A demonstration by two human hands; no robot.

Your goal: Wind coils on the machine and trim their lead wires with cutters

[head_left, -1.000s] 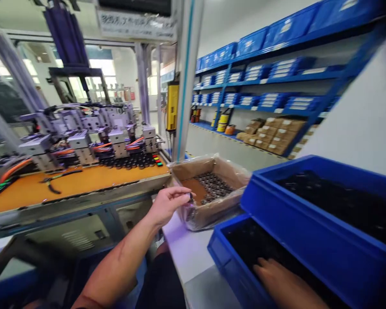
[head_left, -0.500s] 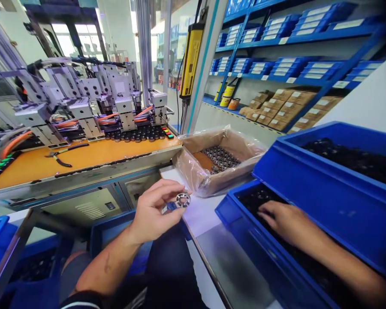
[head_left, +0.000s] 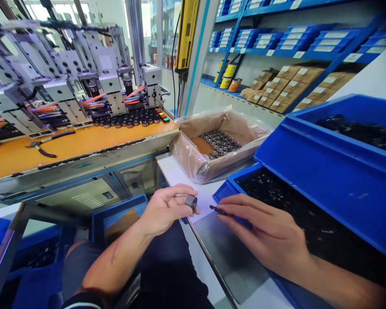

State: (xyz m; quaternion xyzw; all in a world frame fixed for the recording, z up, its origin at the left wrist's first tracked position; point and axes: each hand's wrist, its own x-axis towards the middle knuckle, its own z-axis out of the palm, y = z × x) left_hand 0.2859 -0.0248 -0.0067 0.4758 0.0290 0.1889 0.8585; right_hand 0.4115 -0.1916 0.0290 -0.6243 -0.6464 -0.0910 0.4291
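Between thumb and fingers, my left hand [head_left: 167, 209] holds a small grey ring-shaped metal part [head_left: 191, 201], its side turned to the camera. To its right, my right hand [head_left: 266, 229] pinches a small thin black part [head_left: 217, 209] at its fingertips. The two parts are a short gap apart, above the edge of the white table [head_left: 173, 169]. Beneath my right forearm lies a lower blue bin [head_left: 234, 185] of black parts. A plastic-lined carton [head_left: 209, 168] beyond my hands holds many small metal parts in rows.
An upper blue bin [head_left: 324, 159] with black parts stands at the right. At the left, a machine [head_left: 111, 92] stands on an orange bench [head_left: 116, 134] with pliers [head_left: 46, 143] on it. Blue bins lie low at the left, and shelves rise behind.
My right hand has come out of the lower blue bin with a black part and moved left towards my left hand. The metal part has turned from face-on to side-on. The view has shifted.
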